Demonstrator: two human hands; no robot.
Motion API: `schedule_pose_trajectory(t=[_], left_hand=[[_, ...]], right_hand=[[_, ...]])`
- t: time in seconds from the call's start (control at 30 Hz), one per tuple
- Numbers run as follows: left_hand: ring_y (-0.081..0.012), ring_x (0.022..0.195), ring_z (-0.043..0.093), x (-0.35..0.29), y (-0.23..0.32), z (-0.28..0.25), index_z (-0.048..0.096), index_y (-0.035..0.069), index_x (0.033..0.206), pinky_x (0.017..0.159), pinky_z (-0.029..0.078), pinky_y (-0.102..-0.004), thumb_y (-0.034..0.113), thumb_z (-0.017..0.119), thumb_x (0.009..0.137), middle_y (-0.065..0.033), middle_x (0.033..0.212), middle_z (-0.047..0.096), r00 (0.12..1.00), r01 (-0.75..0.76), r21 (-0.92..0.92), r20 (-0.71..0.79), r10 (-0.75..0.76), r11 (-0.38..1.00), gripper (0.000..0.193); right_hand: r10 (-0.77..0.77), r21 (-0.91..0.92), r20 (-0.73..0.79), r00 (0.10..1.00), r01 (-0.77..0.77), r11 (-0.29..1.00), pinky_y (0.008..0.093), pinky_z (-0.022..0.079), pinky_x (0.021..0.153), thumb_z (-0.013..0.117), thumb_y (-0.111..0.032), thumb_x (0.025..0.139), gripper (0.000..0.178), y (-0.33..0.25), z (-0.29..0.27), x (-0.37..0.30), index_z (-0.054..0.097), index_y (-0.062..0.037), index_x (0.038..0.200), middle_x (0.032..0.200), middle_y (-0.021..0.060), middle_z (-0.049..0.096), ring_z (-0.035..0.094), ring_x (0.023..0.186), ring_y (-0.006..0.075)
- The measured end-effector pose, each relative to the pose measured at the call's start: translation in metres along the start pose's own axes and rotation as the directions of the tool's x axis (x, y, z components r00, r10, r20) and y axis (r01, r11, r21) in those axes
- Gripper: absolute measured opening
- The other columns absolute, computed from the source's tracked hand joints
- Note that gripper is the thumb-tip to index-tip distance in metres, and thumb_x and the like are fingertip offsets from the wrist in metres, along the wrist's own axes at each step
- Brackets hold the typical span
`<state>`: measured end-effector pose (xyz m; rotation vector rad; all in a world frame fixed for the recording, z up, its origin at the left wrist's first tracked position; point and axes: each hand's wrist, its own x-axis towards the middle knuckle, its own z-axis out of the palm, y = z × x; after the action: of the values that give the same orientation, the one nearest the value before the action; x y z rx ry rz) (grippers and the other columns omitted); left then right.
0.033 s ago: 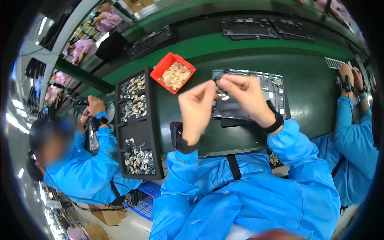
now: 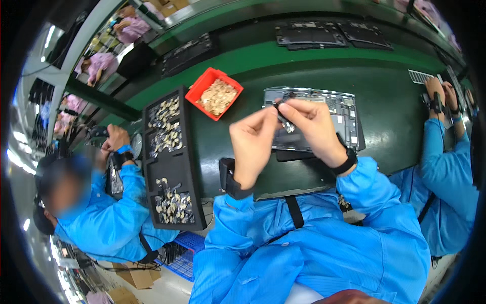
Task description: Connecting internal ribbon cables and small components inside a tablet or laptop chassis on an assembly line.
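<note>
A small dark part with a shiny silvery end (image 2: 287, 125) is pinched between my two hands. My left hand (image 2: 251, 142) grips its left side with thumb and fingertips, while my right hand (image 2: 316, 130) pinches it from the right, fingers bent. The fingertips hide much of the part, and its exact kind does not show. Beneath my hands, an opened laptop chassis (image 2: 347, 115) with exposed circuit boards lies on the green table, on top of another dark panel. My right hand is above this chassis; my left hand is beside its left edge.
A red bin (image 2: 206, 81) of pale, flat pieces stands left of my hands. Beside it, a black divided tray (image 2: 169, 168) holds many small parts. More dark laptop chassis (image 2: 310, 36) rest on the far shelf. Co-workers in blue (image 2: 119, 197) sit on both sides.
The held part has turned, and its silvery end now shows longer between my fingers. My right hand has moved slightly down and left; both hands keep their pinch.
</note>
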<state>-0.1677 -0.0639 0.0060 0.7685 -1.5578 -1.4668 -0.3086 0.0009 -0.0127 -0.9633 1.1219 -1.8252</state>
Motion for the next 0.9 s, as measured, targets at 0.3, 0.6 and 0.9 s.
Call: schedule_pose_trajectory(t=[0.3,0.6,0.9], left_hand=[[-0.0408,0.126,0.067,-0.013,-0.042,0.016,0.067,-0.003,0.137,0.101,0.055,-0.0413,0.028,0.085,0.090,-0.0338,0.143,0.060,0.902,-0.313,0.921,0.212,0.376,0.233,0.059],[-0.0289,0.065,0.075,-0.079,-0.003,-0.013,0.077,0.008,0.127,0.068,0.058,-0.0387,0.025,0.084,0.091,-0.0144,0.074,0.075,0.834,0.150,0.629,0.334,-0.439,0.763,0.040],[-0.0263,0.124,0.062,0.006,-0.042,0.080,0.078,0.013,0.118,0.097,0.047,-0.0391,0.006,0.074,0.086,-0.0099,0.131,0.068,0.731,-0.669,0.551,0.612,0.303,0.499,0.033]], right_hand=[[-0.053,0.136,-0.318,0.946,0.101,0.986,0.0250,0.050,0.072,0.063,-0.012,0.108,0.025,-0.020,-0.082,-0.079,0.071,0.0029,0.128,0.100,0.0078,0.075,0.062,0.078,0.0116],[0.008,-0.481,-0.489,0.872,-0.277,0.832,0.0184,0.045,0.068,0.071,-0.010,0.103,0.017,-0.034,-0.161,-0.092,0.072,0.0045,0.111,0.086,0.0048,0.077,0.063,0.077,0.0042],[-0.065,-0.726,-0.332,0.941,-0.211,0.654,0.0240,0.051,0.067,0.075,-0.014,0.097,0.018,-0.028,-0.156,-0.052,0.077,0.0035,0.102,0.071,0.0079,0.077,0.068,0.069,0.0072]])
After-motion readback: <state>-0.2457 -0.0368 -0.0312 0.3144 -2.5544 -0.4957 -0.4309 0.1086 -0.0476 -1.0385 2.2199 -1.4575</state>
